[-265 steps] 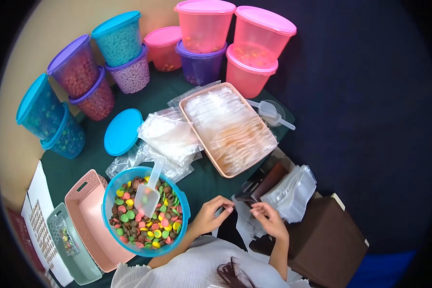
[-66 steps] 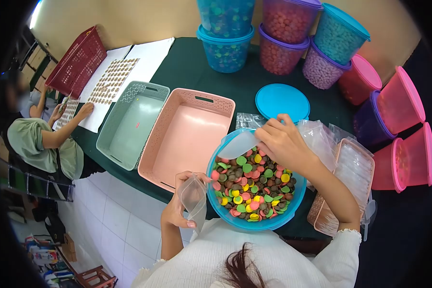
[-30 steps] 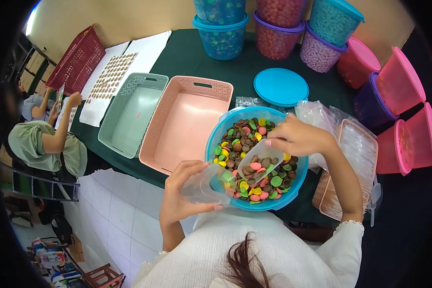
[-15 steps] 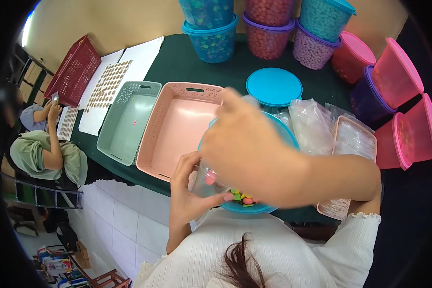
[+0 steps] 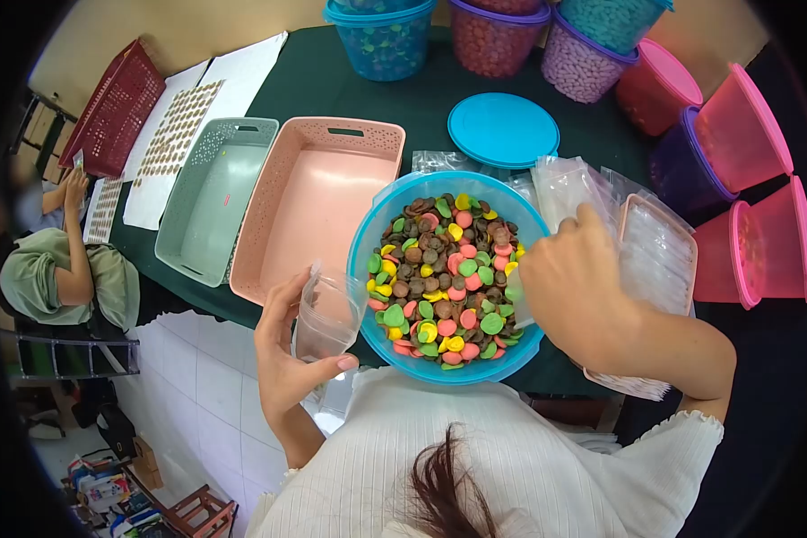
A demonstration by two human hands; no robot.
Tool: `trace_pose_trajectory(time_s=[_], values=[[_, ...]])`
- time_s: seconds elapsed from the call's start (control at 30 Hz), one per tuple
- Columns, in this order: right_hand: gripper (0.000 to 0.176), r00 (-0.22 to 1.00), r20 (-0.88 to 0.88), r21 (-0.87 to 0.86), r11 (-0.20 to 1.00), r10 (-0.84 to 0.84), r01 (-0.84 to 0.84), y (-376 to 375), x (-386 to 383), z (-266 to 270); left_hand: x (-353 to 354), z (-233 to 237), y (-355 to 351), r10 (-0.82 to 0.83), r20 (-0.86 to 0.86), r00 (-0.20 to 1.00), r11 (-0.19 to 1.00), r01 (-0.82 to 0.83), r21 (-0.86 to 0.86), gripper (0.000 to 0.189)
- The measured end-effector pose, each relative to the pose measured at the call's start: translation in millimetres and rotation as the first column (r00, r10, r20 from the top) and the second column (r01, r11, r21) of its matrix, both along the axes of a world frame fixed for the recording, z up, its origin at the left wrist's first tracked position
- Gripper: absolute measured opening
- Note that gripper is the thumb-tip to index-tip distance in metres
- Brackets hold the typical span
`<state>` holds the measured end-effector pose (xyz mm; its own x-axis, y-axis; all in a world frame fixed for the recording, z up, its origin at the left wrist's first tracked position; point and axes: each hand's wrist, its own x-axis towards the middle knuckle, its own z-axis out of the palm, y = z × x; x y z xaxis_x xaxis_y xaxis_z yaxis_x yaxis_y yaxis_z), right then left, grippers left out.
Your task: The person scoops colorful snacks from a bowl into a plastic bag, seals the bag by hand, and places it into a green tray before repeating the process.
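My left hand [image 5: 285,350] curves its fingers and thumb around one clear pouch [image 5: 330,309]. My right hand [image 5: 583,291] is closed on one scoop [image 5: 519,303]; a bit of its translucent blade shows by the fingers, the handle is hidden. Between my hands, at the near edge of the green-clothed surface [image 5: 332,76], sits one open blue tub [image 5: 357,269] full of discs [image 5: 448,278] in four colours: brown, pink, green and yellow, too many to count.

To its left I count three baskets: one pink basket [image 5: 323,197], one green basket [image 5: 208,211] just beside it, and one maroon basket [image 5: 121,117] farther left. Eleven lidded containers [image 5: 381,49] line the far edge and far right corner, some cut off at the top. Then there is one loose blue lid [image 5: 502,130], one pile of clear bags [image 5: 572,190] and one tray [image 5: 694,255] of packets.

The pouch overlaps the tub's left rim in my view; whether they touch I cannot tell. Green cloth shows from the pink basket's right edge to the lid, and more widely behind the baskets. On the right, my forearm crosses the tray's near end, so room is tight there.
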<state>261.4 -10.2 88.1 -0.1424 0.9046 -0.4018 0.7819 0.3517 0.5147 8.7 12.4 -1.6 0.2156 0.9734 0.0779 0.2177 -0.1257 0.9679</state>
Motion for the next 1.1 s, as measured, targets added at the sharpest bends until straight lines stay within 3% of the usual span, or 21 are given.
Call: trace_pose_trajectory(time_s=[0.07,0.33,0.47,0.53,0.73,0.93,1.1], values=[[0.005,0.998,-0.047,-0.080,0.996,-0.034,0.030,-1,1,-3,1,1,-2,-0.013,0.007,1.000,1.000,0.013,-0.010,0.091],[0.006,0.931,-0.355,0.132,0.982,-0.079,0.134,-23,14,-18,1,-2,-5,-0.113,-0.068,0.991,0.993,0.111,-0.040,0.089],[0.005,0.879,-0.468,0.134,0.976,-0.092,0.174,-27,11,-38,-1,0,-5,-0.131,-0.118,0.984,0.991,0.125,-0.053,0.089],[0.017,0.840,-0.539,0.231,0.946,-0.070,0.227,-31,7,-42,1,5,-8,-0.101,-0.091,0.991,0.995,0.098,-0.030,0.090],[0.020,0.694,-0.709,0.297,0.839,-0.125,0.455,-39,-3,-61,2,19,-10,0.003,-0.153,0.988,0.997,0.009,0.076,0.090],[0.016,0.579,-0.814,0.296,0.829,-0.041,0.475,-27,-26,-85,2,18,-5,-0.017,-0.223,0.975,0.994,0.040,0.102,0.087],[0.014,0.551,-0.834,0.265,0.860,-0.021,0.435,-9,-37,-96,4,10,-8,-0.034,-0.192,0.981,0.996,0.049,0.074,0.086]])
